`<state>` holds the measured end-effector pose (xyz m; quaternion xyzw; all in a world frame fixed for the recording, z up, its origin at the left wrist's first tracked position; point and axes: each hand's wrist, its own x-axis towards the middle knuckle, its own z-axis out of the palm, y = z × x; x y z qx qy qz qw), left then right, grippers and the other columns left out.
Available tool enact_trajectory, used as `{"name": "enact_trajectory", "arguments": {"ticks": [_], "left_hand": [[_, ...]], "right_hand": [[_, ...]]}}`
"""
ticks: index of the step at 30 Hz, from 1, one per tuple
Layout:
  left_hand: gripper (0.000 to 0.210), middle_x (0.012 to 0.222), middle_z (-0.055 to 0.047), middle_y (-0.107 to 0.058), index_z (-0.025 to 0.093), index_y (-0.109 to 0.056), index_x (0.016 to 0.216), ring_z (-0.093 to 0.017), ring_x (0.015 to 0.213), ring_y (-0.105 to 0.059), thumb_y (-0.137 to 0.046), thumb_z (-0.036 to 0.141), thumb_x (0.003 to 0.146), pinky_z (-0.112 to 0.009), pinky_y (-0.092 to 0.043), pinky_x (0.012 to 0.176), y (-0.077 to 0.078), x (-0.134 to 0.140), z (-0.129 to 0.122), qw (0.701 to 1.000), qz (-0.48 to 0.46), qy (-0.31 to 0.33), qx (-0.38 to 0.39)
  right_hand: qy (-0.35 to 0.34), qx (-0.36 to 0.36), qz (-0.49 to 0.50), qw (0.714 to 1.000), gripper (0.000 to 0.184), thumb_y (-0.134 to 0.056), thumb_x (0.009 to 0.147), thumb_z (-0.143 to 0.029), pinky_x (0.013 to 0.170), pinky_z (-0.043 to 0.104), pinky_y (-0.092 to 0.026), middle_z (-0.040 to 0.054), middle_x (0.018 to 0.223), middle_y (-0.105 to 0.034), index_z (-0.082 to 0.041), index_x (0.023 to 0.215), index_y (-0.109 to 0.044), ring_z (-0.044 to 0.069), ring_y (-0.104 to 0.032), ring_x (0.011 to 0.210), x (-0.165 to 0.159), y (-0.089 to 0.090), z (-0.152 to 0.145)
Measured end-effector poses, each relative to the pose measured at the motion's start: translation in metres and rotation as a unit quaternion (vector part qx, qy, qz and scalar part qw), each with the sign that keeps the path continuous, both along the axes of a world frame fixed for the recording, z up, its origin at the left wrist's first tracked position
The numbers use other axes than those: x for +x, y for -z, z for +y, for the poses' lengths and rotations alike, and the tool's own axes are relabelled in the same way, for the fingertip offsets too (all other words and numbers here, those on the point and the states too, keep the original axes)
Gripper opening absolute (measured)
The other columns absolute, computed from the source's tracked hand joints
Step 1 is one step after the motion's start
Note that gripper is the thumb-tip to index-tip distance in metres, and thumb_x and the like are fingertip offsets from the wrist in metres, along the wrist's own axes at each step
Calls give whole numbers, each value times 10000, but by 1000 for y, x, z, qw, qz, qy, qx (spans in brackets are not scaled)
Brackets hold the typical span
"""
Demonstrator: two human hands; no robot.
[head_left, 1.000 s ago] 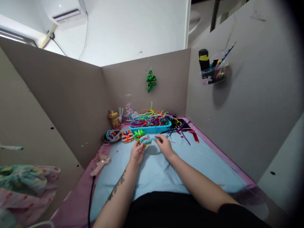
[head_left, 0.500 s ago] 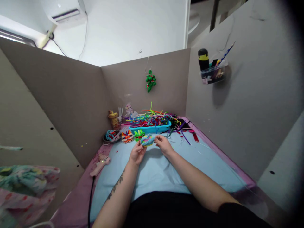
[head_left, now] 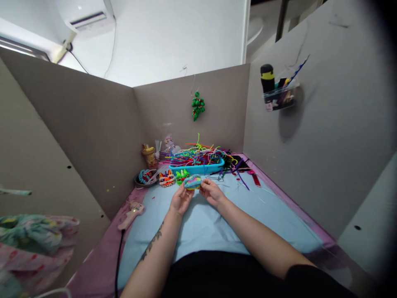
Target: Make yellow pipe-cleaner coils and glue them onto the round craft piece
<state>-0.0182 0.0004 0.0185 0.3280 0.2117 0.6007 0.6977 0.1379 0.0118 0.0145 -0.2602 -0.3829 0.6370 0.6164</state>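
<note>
A fuzzy blue pipe-cleaner piece (head_left: pixel 192 182) with pink and yellow parts is held up between both hands, above the light blue cloth. My left hand (head_left: pixel 181 200) grips its left end, fingers closed on it. On its right end, my right hand (head_left: pixel 211 192) pinches with thumb and fingers. Just behind it sit a green pipe-cleaner animal head (head_left: pixel 182 177) and an orange and white one (head_left: pixel 166 178). Scissors (head_left: pixel 217 179) lie on the cloth behind my right hand.
A blue tray (head_left: pixel 198 169) heaped with colourful pipe cleaners stands at the back. To the left are a dark bowl (head_left: pixel 145 179) with blue and red pieces, a brown cup (head_left: pixel 150 157) and a pink glue gun (head_left: pixel 132 215) with a black cord. Grey panels enclose the table.
My right hand has moved slightly left and down, closer in on the piece. The blue piece has turned a little, and the scissors behind it show more clearly.
</note>
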Motion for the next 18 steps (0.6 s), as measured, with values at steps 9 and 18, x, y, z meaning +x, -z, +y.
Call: {"name": "enact_trajectory", "arguments": {"ticks": [9,18], "left_hand": [[504,1085,-38,-666,256,-569,1129,-160,886,-633,-778,225,672,-292,-463,798,-2,10,-10,1000,-4,-2,12],[260,850,14,-701,211,-613,926,-117,752,-631,-735,169,699,-259,-466,733,4,7,-1,998,-30,-42,-19]], "right_hand": [[21,12,-28,999,397,-853,470,-343,576,261,-450,-48,618,-599,-204,682,-548,139,-574,597,-11,0,-3],[42,39,-84,995,324,-813,540,-365,544,245,-417,-44,578,-601,-185,738,-630,112,-540,525,-11,1,-1]]}}
